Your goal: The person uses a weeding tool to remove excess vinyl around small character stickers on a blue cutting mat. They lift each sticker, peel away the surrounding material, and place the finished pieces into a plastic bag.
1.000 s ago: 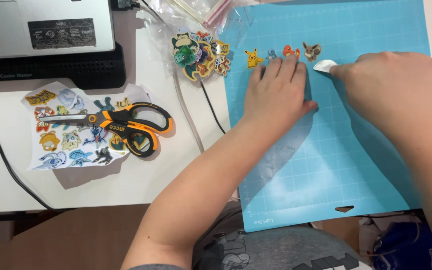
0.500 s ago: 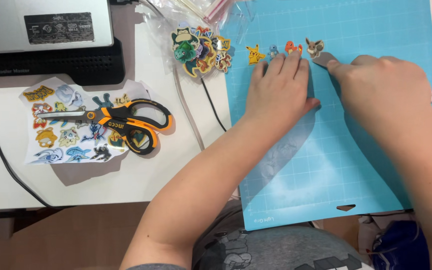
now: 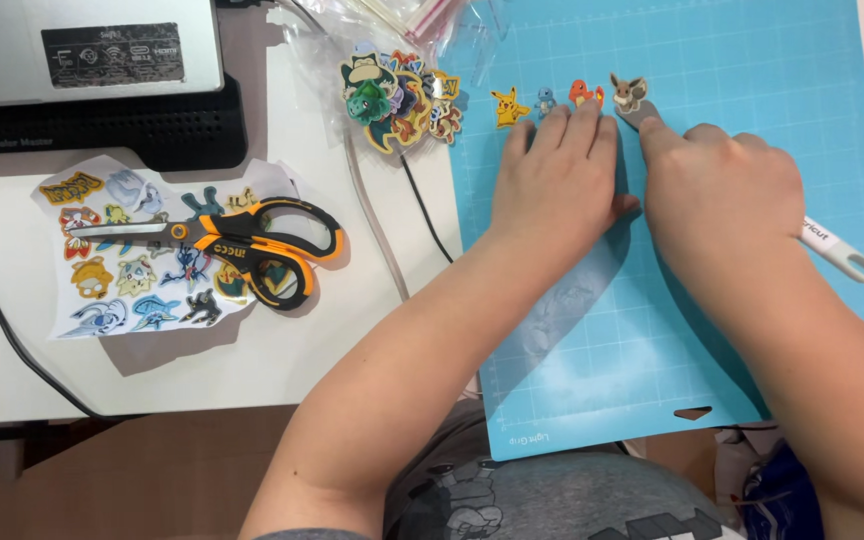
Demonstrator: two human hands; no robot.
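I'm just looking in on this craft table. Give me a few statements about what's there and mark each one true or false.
1. The left hand lies flat on the blue cutting mat. True.
2. The scissors are in the right hand. False: they rest on a sticker sheet, away from both hands.
3. Four small stickers sit in a row on the mat. True.
4. The scissors have green handles. False: orange and black.
5. The right hand holds a white-handled tool. True.
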